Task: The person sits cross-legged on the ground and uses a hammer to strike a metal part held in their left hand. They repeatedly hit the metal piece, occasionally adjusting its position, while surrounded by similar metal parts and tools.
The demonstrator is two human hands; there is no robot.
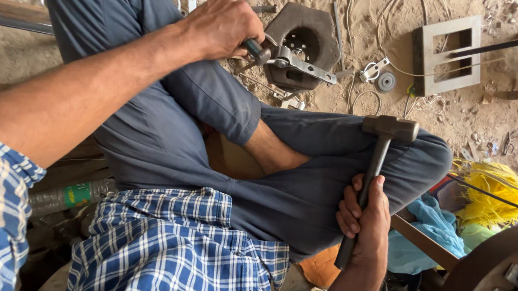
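1. The left hand (223, 26) is closed tight round a dark green-handled chisel-like tool (254, 49), its tip set against a silver metal bracket (299, 62) lying on a dark, rusted block with a hole pattern (305, 41) on the sandy floor (432, 117).
2. The right hand (364, 215) is wrapped firmly round the dark handle of a steel-headed hammer (386, 133), head raised over the knee.
3. As I judge it, doing this well means keeping the tool upright and steady on the bracket, with a square blow on its end and fingers clear.
4. Containers: a grey rectangular metal frame (446, 54) holds nothing visible; a clear plastic bottle with a green label (68, 196) lies by the leg, contents unclear.
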